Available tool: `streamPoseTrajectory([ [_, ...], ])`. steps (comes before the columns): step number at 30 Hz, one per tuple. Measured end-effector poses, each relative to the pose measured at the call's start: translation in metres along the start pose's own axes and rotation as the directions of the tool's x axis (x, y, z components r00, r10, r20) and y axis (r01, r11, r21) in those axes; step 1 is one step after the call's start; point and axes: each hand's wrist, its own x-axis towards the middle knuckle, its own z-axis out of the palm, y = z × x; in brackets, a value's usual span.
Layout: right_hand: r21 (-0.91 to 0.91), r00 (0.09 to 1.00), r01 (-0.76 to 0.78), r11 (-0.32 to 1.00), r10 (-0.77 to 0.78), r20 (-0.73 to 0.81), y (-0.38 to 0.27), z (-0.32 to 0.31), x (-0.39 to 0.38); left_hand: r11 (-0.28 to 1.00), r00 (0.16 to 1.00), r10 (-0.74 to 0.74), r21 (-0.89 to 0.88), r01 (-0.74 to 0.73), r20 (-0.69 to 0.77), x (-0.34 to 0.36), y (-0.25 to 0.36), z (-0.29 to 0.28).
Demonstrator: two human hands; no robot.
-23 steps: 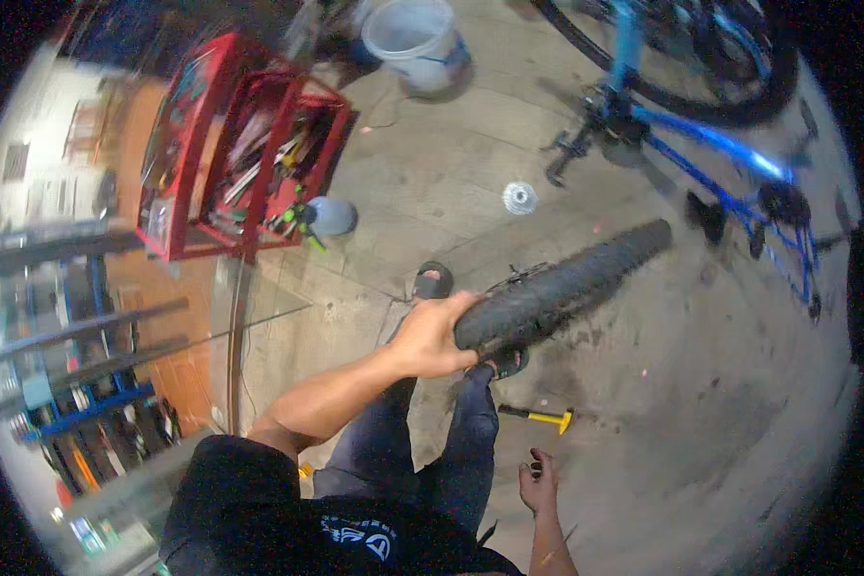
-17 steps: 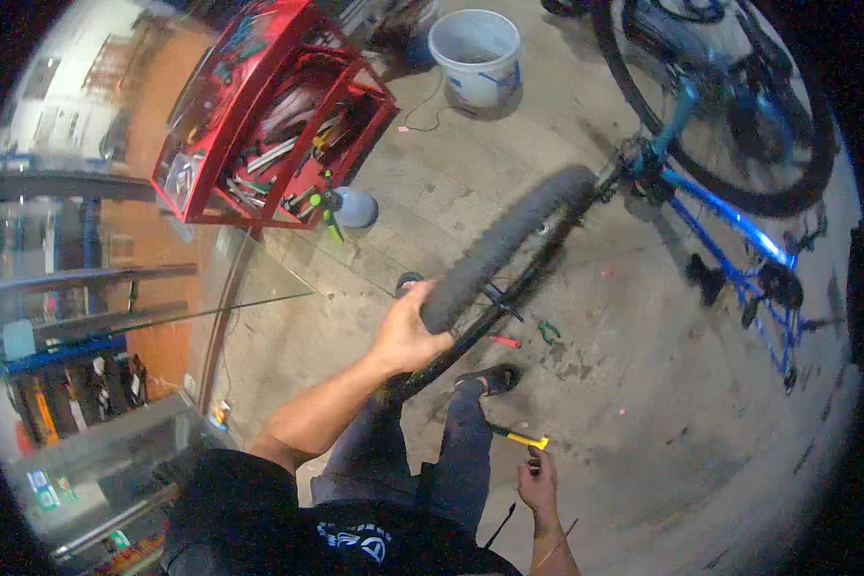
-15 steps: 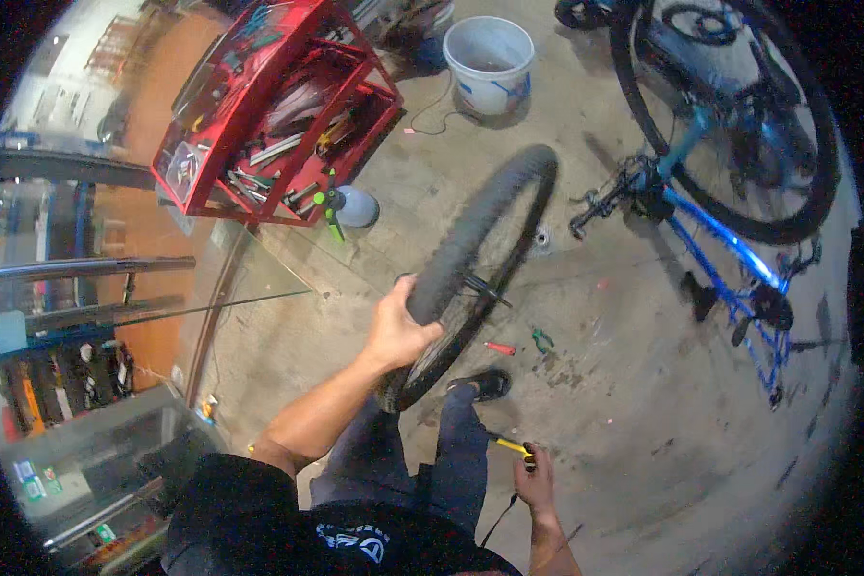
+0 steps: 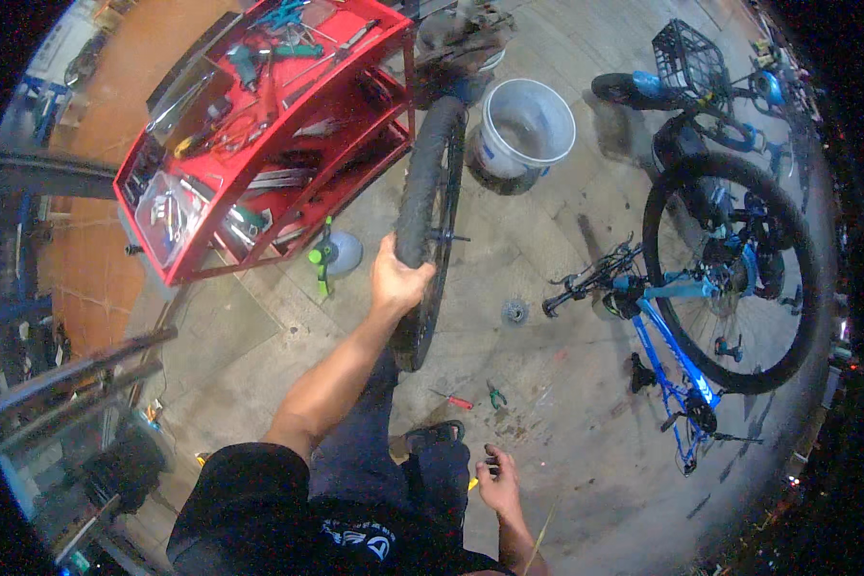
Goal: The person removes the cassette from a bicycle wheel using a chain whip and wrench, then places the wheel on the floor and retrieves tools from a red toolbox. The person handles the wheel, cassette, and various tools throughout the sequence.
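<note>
Swung round quickly in the last bit of a second — from slanting toward the blue bike [image 4: 677, 353] to pointing almost straight up in view, with the far end now between the red cart [image 4: 293, 130] and the white bucket [image 4: 504, 165]. Gripping the fat black wheel [image 4: 424, 182] by its near side with the left hand [image 4: 400, 280], out ahead of the left leg [image 4: 370, 427]. Holding only air, by the look of it, with the right hand [image 4: 497, 480]: half open, loosely bent, low down by the right leg [image 4: 442, 480]. Turned the head as well, so bringing a black basket [image 4: 686, 58] into view at the top right and leaving just a small bit of the yellow tool [image 4: 472, 484] showing beside the right hand. Now well apart from the blue bike, and nearer in view to the cart, the bucket and the green-topped bottle [image 4: 346, 252]. Likely just a loose wheel on the move in one hand — not joined to anything. Hard to tell about any touch with the floor [image 4: 586, 384]. Leaving alone the silver toothed ring [image 4: 516, 311], the red-handled screwdriver [image 4: 459, 402] and the green pliers [image 4: 496, 396] down there.
</note>
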Motion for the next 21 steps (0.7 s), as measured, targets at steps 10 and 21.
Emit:
streamPoseTrajectory([
  [10, -0.013, 0.998, -0.023, 1.0, 0.024, 0.062, -0.094, -0.018, 0.096, 0.994, 0.999, -0.027, 0.105, 0.031, -0.035, 0.148, 0.029, 0.048],
  [21, 0.079, 0.967, 0.148, 0.986, -0.16, 0.196, -0.154, -0.023, 0.305, 0.96, 0.98, -0.183, 0.202, 0.196, -0.082, 0.167, 0.044, 0.076],
])
